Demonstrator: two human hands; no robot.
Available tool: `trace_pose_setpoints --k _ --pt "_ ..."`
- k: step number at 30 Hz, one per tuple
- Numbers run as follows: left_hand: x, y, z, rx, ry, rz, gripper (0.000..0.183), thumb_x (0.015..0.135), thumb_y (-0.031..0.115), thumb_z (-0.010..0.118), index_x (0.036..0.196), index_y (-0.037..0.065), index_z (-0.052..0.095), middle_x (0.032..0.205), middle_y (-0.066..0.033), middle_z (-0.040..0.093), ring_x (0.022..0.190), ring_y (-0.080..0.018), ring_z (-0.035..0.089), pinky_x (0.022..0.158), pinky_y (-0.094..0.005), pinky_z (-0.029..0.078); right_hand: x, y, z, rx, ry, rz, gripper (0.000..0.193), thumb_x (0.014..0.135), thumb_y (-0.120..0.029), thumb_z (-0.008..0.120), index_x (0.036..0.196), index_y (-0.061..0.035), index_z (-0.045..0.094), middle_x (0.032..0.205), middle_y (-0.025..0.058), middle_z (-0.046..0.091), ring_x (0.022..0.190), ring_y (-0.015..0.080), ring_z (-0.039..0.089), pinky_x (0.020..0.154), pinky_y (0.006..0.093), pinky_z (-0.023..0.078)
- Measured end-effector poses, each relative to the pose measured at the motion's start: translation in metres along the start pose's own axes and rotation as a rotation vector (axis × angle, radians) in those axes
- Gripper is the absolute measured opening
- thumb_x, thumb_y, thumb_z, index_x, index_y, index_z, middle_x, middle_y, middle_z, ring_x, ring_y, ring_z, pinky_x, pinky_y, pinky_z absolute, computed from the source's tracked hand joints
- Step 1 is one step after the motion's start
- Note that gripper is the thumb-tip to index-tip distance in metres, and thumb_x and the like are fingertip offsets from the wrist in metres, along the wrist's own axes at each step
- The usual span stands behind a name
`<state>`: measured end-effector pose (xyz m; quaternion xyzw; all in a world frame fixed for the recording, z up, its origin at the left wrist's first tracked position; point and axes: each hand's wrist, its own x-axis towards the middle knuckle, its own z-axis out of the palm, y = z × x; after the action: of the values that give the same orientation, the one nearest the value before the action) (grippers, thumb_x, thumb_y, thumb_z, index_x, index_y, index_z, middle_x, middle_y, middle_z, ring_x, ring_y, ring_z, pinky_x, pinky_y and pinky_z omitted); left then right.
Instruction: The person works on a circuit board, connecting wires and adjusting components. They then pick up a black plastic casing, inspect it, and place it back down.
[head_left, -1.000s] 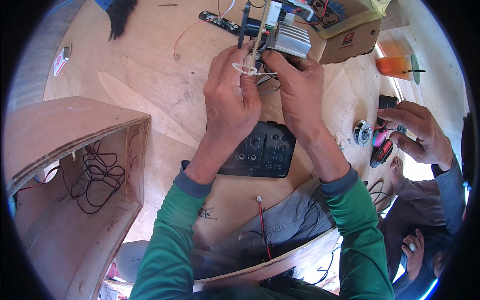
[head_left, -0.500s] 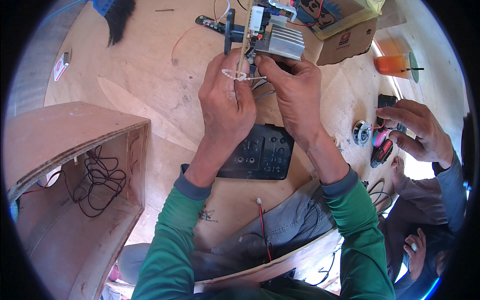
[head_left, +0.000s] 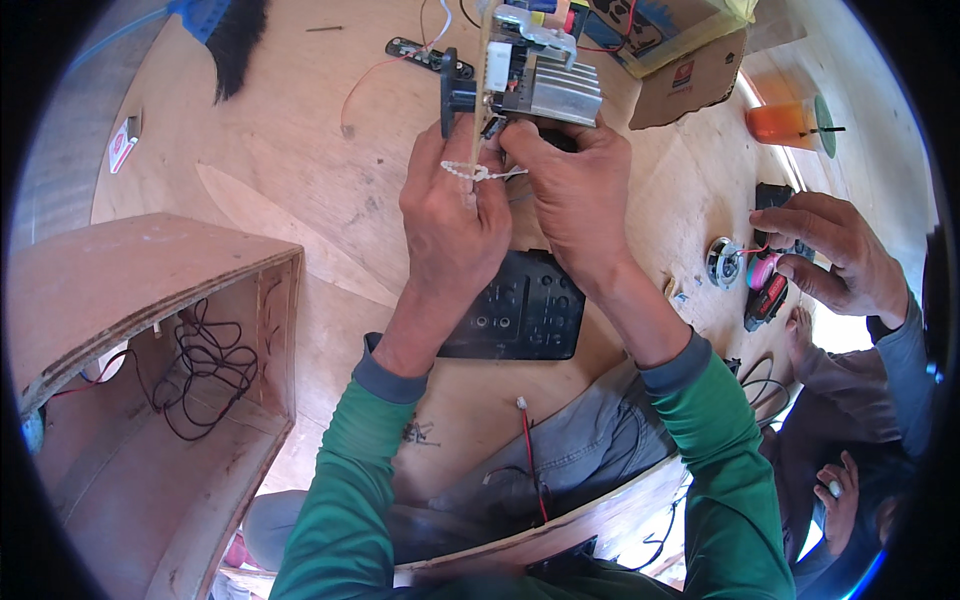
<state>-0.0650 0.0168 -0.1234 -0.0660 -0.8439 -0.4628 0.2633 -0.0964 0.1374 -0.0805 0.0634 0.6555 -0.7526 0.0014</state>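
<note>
At the top centre of the frame, a tan circuit board stands edge-on to the view, with a finned silver metal heat sink to its right and a round black plastic disc to its left. The left hand pinches the board's lower end; the right hand grips the assembly by the heat sink's lower edge, thumb tucked in close to the board. A white beaded plastic tie lies by the left fingers – whether it loops round the board, I cannot tell. For good handling, the left hand should steady the board by its edge while the right thumb presses gently, sparing the small parts

At the left of the frame, an open pinkish-brown wooden box contains a loose tangle of thin black cable. At the upper right is a brown cardboard box with its flap out – its contents are unclear. Just right of that, a clear plastic cup holds an orange drink and a black straw
</note>
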Motion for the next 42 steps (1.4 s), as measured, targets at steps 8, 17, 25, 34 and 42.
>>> trace_pose_setpoints --k 8,17,25,34,42 --pt "0.000 0.002 -0.002 0.004 -0.012 0.001 0.052 0.091 -0.010 0.067 0.143 -0.007 0.067 0.111 -0.0242 0.067 0.096 -0.0410 0.071 0.079 -0.0476 0.059 -0.002 0.000 0.004 -0.049 0.040 0.008 0.024 0.090 -0.006 0.078 0.112 0.0058 0.077 0.104 0.0095 0.080 0.089 0.0113 0.071 0.076 0.0299 0.059" --pt "0.006 0.007 -0.004 -0.013 0.018 -0.051 0.033 0.103 0.001 0.068 0.135 -0.008 0.071 0.110 -0.0240 0.073 0.094 -0.0350 0.075 0.081 -0.0438 0.060 0.000 0.002 -0.001 -0.068 0.010 -0.008 0.026 0.092 -0.009 0.077 0.113 0.0063 0.077 0.108 0.0096 0.080 0.090 0.0125 0.072 0.080 0.0304 0.059" --pt "0.013 0.010 -0.001 -0.191 0.086 -0.105 0.021 0.113 0.009 0.066 0.121 -0.009 0.074 0.112 -0.0218 0.075 0.088 -0.0269 0.078 0.070 -0.0389 0.059 -0.001 0.004 -0.016 -0.341 -0.109 -0.333 0.022 0.090 -0.008 0.075 0.109 0.0033 0.078 0.109 0.0145 0.071 0.104 0.0285 0.073 0.087 0.0402 0.060" --pt "0.012 0.007 0.000 -0.267 0.070 -0.112 0.020 0.112 0.009 0.066 0.118 -0.008 0.075 0.110 -0.0219 0.075 0.086 -0.0287 0.077 0.071 -0.0386 0.058 0.002 0.009 -0.011 -0.552 -0.008 -0.485 0.017 0.086 -0.008 0.076 0.099 0.0028 0.077 0.102 0.0188 0.071 0.093 0.0347 0.072 0.082 0.0443 0.059" --pt "0.011 0.004 -0.001 -0.224 0.056 -0.064 0.026 0.105 0.001 0.066 0.128 -0.006 0.075 0.107 -0.0227 0.074 0.085 -0.0327 0.076 0.071 -0.0399 0.057 0.000 0.001 -0.008 -0.403 0.004 -0.248 0.020 0.086 -0.009 0.077 0.099 0.0060 0.079 0.103 0.0211 0.073 0.092 0.0341 0.073 0.085 0.0433 0.060"
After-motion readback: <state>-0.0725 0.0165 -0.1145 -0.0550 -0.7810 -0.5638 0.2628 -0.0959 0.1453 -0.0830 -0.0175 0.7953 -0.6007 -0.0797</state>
